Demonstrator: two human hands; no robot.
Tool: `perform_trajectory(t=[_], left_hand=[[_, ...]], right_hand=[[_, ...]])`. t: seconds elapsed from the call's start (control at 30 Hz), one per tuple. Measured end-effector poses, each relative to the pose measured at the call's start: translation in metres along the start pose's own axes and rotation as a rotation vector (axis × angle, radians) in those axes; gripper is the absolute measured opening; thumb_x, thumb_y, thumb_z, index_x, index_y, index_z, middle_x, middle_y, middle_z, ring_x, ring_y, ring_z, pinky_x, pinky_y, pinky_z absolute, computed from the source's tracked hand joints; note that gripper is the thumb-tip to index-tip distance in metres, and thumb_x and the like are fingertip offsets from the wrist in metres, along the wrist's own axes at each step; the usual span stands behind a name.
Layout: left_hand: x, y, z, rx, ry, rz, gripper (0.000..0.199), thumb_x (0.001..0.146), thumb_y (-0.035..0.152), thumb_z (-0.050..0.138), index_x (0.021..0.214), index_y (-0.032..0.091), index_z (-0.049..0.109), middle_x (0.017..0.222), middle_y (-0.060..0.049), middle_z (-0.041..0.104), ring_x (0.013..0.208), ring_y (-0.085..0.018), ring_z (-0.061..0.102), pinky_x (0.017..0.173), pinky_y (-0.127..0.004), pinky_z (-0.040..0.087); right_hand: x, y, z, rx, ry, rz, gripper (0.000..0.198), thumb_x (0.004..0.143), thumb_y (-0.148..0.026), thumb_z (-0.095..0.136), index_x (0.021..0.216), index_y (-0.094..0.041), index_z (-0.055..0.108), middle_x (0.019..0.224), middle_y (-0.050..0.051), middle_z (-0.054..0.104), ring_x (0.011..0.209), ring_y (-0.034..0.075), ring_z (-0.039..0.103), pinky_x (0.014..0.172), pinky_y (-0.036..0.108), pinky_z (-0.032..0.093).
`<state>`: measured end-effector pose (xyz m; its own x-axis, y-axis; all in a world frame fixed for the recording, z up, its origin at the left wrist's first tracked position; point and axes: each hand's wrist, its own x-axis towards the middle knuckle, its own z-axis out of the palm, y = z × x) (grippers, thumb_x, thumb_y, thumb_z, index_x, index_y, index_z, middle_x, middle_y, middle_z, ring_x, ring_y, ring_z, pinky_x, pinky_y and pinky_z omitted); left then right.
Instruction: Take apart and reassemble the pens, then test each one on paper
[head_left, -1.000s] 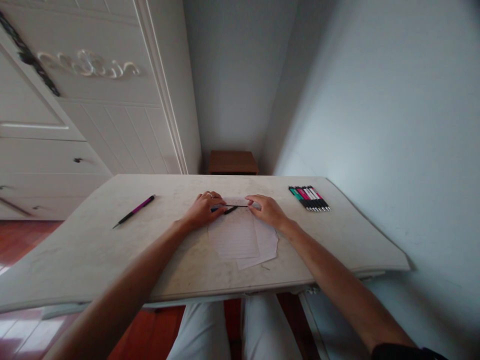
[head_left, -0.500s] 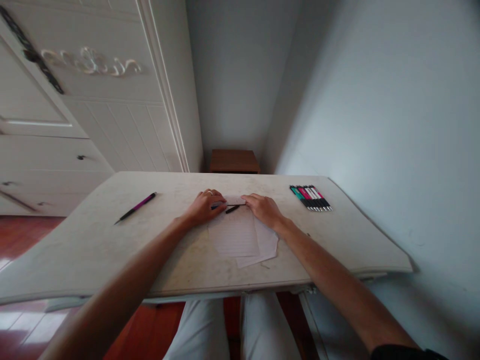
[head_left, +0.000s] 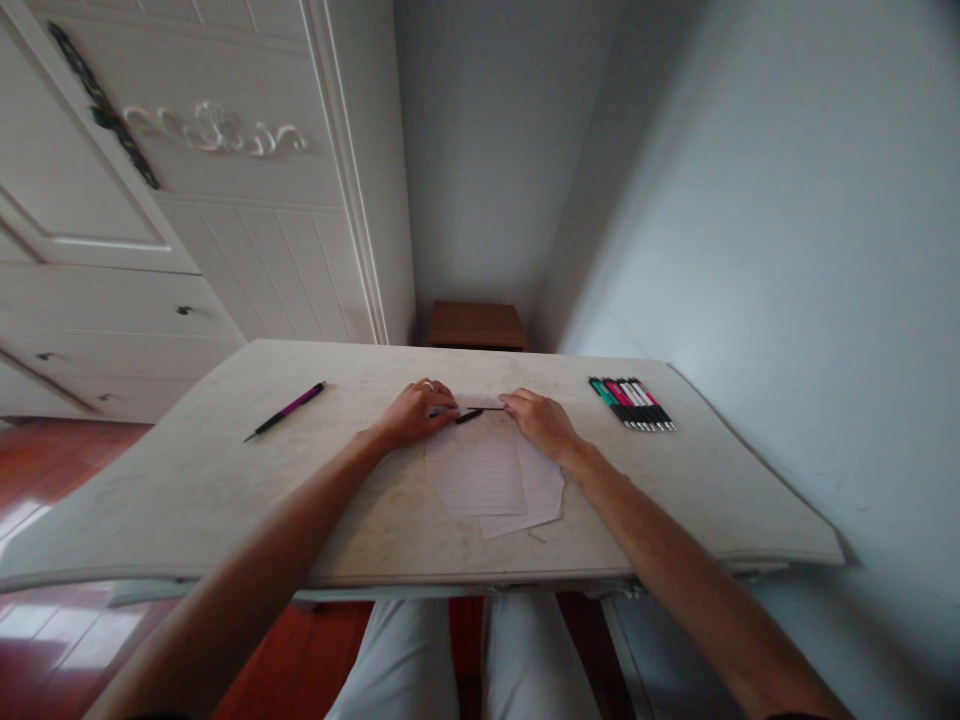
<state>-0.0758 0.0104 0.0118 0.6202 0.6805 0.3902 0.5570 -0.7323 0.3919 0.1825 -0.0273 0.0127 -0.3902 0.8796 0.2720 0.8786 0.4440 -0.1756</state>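
Observation:
My left hand, with a ring on one finger, is closed around a dark pen barrel, mostly covered by the fingers. Between thumb and fingertips, my right hand pinches a thin dark pen refill that points left toward the left hand. A small gap separates the refill's tip from the left fingers. Just below it, a short black pen part lies at the top of the lined paper. A second sheet sticks out from under that paper on the right.
A purple and black pen lies at the left of the white table. Several pens in green, pink and white lie side by side at the right. A white cabinet stands at the left, a wall at the right.
The refill has moved right with my right hand, opening a gap from the left fingers. My left hand keeps its grip. The whole view has shifted slightly.

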Motion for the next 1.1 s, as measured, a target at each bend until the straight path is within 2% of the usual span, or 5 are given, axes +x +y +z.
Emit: perform_trajectory(t=[0.4,0.57,0.83,0.93,1.1], left_hand=[[0.001,-0.001,0.0,-0.035,0.012,-0.008,0.023,0.088,0.034,0.055,0.089,0.022,0.075,0.093,-0.007,0.071,0.091,-0.022,0.062,0.087,-0.036,0.048],[0.001,0.0,-0.001,-0.028,0.005,0.003,0.024,0.089,0.035,0.053,0.091,0.021,0.073,0.093,-0.007,0.072,0.093,-0.022,0.062,0.088,-0.037,0.047],[0.0,-0.001,0.0,0.022,0.029,-0.008,0.028,0.091,0.038,0.051,0.097,0.02,0.072,0.099,-0.009,0.07,0.095,-0.023,0.061,0.09,-0.038,0.047],[-0.001,0.009,-0.002,0.059,0.087,0.01,0.027,0.091,0.035,0.051,0.1,0.019,0.071,0.103,-0.01,0.069,0.098,-0.023,0.059,0.091,-0.039,0.045],[0.002,0.047,-0.005,0.064,0.128,0.081,0.025,0.093,0.033,0.05,0.096,0.02,0.071,0.095,-0.008,0.069,0.093,-0.021,0.059,0.088,-0.037,0.045]], right_hand=[[0.002,-0.005,-0.002,-0.064,-0.025,0.017,0.032,0.094,-0.017,0.047,0.116,-0.03,0.066,0.107,0.004,0.068,0.093,0.018,0.065,0.075,0.025,0.048],[0.001,0.002,-0.008,-0.019,0.049,0.047,0.036,0.093,-0.014,0.045,0.12,-0.027,0.065,0.108,0.004,0.066,0.095,0.019,0.064,0.077,0.026,0.047],[-0.006,0.025,-0.017,0.122,0.153,0.086,0.034,0.091,-0.01,0.046,0.112,-0.024,0.069,0.103,0.005,0.067,0.094,0.018,0.063,0.083,0.026,0.046],[-0.007,0.028,-0.02,0.152,0.18,0.093,0.035,0.09,-0.009,0.045,0.111,-0.023,0.069,0.099,0.005,0.067,0.092,0.018,0.062,0.083,0.026,0.046],[-0.006,0.027,-0.02,0.196,0.227,0.113,0.033,0.091,-0.013,0.045,0.113,-0.022,0.069,0.096,0.005,0.066,0.091,0.017,0.062,0.084,0.026,0.045]])
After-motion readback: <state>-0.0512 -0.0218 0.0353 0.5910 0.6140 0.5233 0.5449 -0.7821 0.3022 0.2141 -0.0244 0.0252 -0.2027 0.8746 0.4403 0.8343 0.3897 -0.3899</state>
